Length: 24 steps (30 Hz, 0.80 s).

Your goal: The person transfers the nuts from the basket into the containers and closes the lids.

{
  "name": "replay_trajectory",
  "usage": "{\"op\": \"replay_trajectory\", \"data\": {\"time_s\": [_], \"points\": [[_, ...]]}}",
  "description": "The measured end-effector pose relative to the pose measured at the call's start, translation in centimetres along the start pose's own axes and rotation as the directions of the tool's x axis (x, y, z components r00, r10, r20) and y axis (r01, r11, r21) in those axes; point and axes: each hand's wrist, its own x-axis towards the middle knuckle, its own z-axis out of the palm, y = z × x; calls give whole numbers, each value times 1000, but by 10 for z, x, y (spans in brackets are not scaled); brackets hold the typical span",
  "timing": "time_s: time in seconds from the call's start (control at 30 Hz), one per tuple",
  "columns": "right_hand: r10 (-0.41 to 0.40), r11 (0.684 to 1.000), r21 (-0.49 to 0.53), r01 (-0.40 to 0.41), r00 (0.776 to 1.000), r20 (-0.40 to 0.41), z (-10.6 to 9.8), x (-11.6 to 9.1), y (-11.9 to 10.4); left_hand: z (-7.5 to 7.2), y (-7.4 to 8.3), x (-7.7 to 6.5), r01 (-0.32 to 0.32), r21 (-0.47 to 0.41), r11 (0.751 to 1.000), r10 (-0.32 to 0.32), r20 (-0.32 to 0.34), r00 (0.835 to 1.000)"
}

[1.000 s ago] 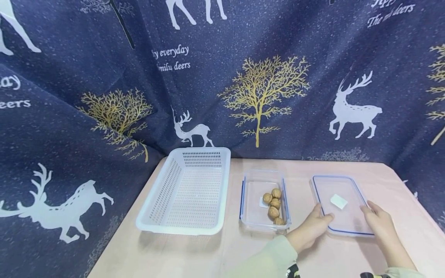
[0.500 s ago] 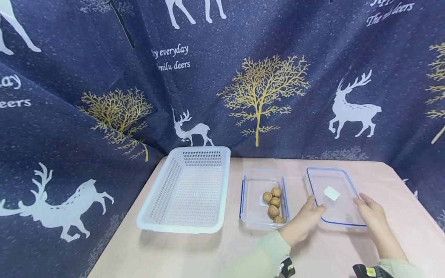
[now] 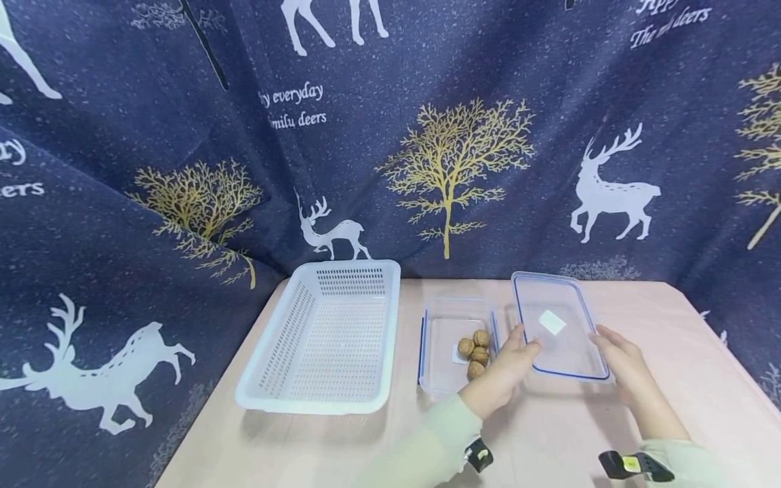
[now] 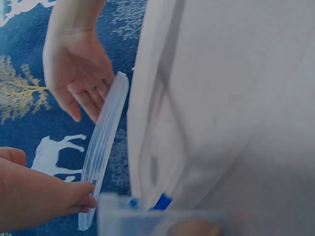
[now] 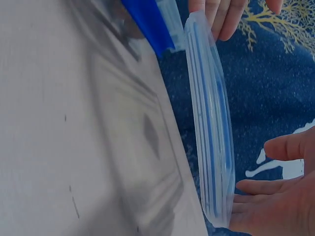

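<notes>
A clear container lid (image 3: 567, 346) with a blue seal and a white label is held above the table, its far end tilted up. My left hand (image 3: 503, 369) holds its left edge, thumb over the top in the head view. At the opposite edge, my right hand (image 3: 628, 369) holds the lid. Both wrist views show the lid edge-on between the hands. Beside it on the table stands a clear food container (image 3: 442, 352) with blue side clips. Several walnuts (image 3: 476, 369) lie in its right half; my left hand and sleeve cover its near right corner.
A white perforated plastic basket (image 3: 342, 346) stands at the left of the pink-covered table (image 3: 305, 447). Behind the table hangs a dark blue curtain (image 3: 500, 237) with deer and trees. The lid's shadow falls on the table in the right wrist view.
Both hands have raised the lid and carried it left and away from me, closer to the container. My left hand now hides the nearest walnut. Basket and container have stayed put.
</notes>
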Motion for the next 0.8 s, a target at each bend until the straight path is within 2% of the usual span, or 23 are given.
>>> {"op": "replay_trajectory", "data": {"time_s": [0.17,0.57,0.8], "points": [[-30,999,24,28,998,50,10,0,-3,-17,5,-2,14,-19,1000,-14,25,1000],[-81,996,50,78,995,63,30,-2,-17,-40,8,-7,11,-40,999,-11,-1,1000],[-107,994,44,103,992,73,40,-1,-26,-50,7,-10,6,-96,995,-9,-27,1000]]}}
